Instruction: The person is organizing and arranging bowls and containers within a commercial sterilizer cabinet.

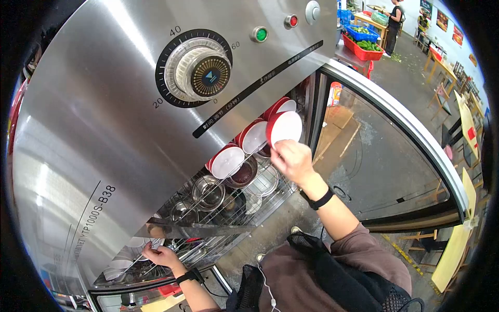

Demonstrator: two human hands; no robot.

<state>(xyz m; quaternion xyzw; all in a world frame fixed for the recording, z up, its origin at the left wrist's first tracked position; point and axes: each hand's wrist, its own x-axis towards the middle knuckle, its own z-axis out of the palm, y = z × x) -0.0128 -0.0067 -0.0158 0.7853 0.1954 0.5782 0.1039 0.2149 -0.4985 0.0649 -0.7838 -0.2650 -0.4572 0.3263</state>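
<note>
My right hand [292, 162] is closed on the rim of a red bowl with a white inside [286, 129], held at the opening of a steel cabinet [104, 130]. Behind it, more red-and-white bowls [228, 161] stand tilted in a row on a wire rack [267, 169]. Lower left, my left hand [162, 256] reaches into the cabinet's other side with curled fingers, close to white bowls [118, 268] and the rack wires. What those fingers grip, if anything, is too small to make out.
Metal bowls [208, 192] sit on lower shelves. A glass door [384, 151] stands open on the right, and another door [140, 299] at lower left. The cabinet front has a timer dial [208, 75]. Vegetable baskets [362, 48] and a person [395, 23] are farther back.
</note>
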